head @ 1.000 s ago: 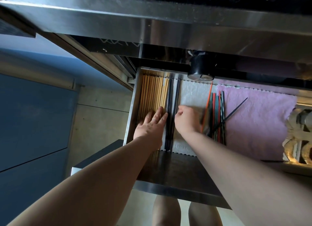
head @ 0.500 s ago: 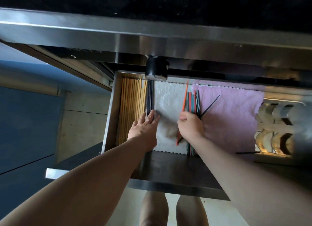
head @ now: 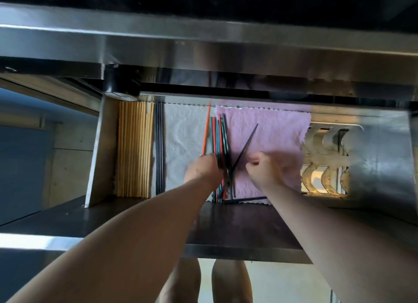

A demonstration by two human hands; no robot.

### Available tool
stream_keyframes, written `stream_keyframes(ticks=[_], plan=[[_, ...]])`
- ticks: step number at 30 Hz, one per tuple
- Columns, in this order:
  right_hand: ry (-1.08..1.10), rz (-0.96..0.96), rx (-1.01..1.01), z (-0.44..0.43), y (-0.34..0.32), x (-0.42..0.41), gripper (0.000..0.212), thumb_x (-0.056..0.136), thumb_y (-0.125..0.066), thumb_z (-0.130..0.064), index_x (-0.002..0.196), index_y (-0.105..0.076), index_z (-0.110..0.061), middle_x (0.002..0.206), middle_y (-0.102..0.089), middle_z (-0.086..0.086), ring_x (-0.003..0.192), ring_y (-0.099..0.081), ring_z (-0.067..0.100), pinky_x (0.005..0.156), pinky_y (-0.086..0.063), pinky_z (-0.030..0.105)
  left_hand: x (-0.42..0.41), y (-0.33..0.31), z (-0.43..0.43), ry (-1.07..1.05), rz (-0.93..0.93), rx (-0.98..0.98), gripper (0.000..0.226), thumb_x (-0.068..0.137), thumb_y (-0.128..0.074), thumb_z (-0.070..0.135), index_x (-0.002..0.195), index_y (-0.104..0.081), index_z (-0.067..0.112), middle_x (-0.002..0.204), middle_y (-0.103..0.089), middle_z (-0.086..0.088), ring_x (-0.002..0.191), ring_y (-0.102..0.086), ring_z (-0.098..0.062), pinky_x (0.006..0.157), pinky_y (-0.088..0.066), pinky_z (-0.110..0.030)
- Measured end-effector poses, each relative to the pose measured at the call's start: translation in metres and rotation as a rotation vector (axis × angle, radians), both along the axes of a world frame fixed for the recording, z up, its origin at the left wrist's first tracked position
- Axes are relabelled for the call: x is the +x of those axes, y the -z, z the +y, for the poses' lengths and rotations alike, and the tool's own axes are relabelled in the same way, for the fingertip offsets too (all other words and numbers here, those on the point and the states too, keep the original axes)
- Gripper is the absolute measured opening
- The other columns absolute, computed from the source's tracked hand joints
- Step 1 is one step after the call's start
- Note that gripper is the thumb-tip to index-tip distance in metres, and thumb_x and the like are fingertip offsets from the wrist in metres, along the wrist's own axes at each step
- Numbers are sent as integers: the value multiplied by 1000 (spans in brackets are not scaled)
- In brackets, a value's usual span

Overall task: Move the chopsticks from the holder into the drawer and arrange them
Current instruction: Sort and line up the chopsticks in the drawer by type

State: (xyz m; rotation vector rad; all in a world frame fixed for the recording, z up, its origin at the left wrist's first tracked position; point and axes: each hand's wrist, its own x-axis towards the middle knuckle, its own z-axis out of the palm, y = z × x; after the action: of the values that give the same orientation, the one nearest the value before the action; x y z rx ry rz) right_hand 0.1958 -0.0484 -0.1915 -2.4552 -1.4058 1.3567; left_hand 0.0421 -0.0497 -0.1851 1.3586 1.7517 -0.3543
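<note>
Open drawer (head: 95, 153): left hand (head: 201, 170) grip closed on coloured chopsticks (head: 218, 144) at centre; right hand (head: 263, 171) blurred, grip indeterminate. Wooden chopsticks (head: 134, 151) aligned at 9 o'clock.

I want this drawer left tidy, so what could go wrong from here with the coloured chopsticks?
1. One dark chopstick lies crossed over the coloured bunch; squaring the bunch with the left hand could skew it further.
2. Another dark chopstick lies sideways along the drawer's front edge and may be overlooked.
3. The right hand rests on the pink cloth, which might bunch up.
</note>
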Motion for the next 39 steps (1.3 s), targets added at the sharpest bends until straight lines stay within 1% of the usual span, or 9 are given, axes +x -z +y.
stream_keyframes(ticks=[7, 10, 13, 20, 24, 28, 32, 35, 39], plan=[[-91, -103, -64, 10, 10, -3, 27, 92, -60, -34, 108, -64, -12, 100, -68, 7, 78, -52, 20, 46, -23, 20, 7, 16, -7, -336, 54, 17, 25, 91, -56, 16, 113, -48, 8, 103, -62, -13, 97, -62, -36, 78, -52, -41], [-92, -128, -69, 14, 18, -9, 28, 92, -60, -38, 96, -63, -10, 89, -67, 8, 74, -56, 24, 49, -30, 21, 1, 25, -11, -360, 41, 0, 15, 90, -55, 18, 100, -57, 8, 94, -65, -13, 83, -62, -33, 71, -54, -39], [-60, -47, -65, 14, 27, -18, 24, 92, -60, -30, 80, -63, -10, 76, -62, 7, 72, -58, 25, 60, -40, 25, -2, 29, -12, -371, 17, -25, 18, 88, -56, 21, 81, -65, 6, 79, -66, -12, 67, -60, -28, 56, -45, -30], [30, -23, -102, 20, 30, -28, 39, 87, -63, -28, 53, -51, -12, 51, -49, 0, 58, -52, 22, 47, -31, 24, 1, 33, -10, -510, -34, -90, 16, 85, -61, 21, 83, -66, 6, 79, -68, -12, 67, -67, -30, 54, -53, -30], [173, 31, -146, 26, 26, -30, 22, 81, -62, -23, 62, -59, -13, 54, -52, 0, 55, -53, 22, 51, -37, 22, -4, 29, -9, -534, -45, -70, 10, 87, -56, 18, 88, -63, 10, 76, -63, -5, 67, -59, -23, 50, -40, -24], [264, 79, -115, 25, 17, -27, 17, 84, -54, -24, 71, -53, -13, 62, -54, 1, 59, -51, 21, 50, -34, 24, -11, 20, -9, -501, -18, -16, 5, 86, -52, 16, 83, -55, 16, 76, -61, -3, 72, -62, -26, 60, -52, -31], [323, 173, -34, 22, 11, -22, 14, 90, -45, -20, 84, -52, -10, 72, -69, 5, 55, -63, 17, 51, -45, 24, -19, 18, -8, -494, 39, 71, 6, 87, -53, 15, 94, -52, 15, 83, -61, -2, 67, -60, -19, 47, -40, -27], [403, 265, -3, 18, 18, -20, 9, 94, -43, -15, 92, -51, -11, 64, -61, 4, 48, -62, 20, 58, -54, 36, -16, 18, -8, -410, 0, 114, 2, 89, -56, 16, 88, -57, 15, 78, -64, -2, 65, -64, -24, 53, -50, -32], [318, 174, 48, 15, 27, -19, 10, 90, -49, -21, 90, -58, -19, 81, -66, 8, 69, -60, 26, 63, -46, 35, -1, 18, -6, -304, -100, 140, 7, 88, -63, 21, 87, -69, 18, 84, -70, -4, 75, -65, -26, 63, -53, -32]])
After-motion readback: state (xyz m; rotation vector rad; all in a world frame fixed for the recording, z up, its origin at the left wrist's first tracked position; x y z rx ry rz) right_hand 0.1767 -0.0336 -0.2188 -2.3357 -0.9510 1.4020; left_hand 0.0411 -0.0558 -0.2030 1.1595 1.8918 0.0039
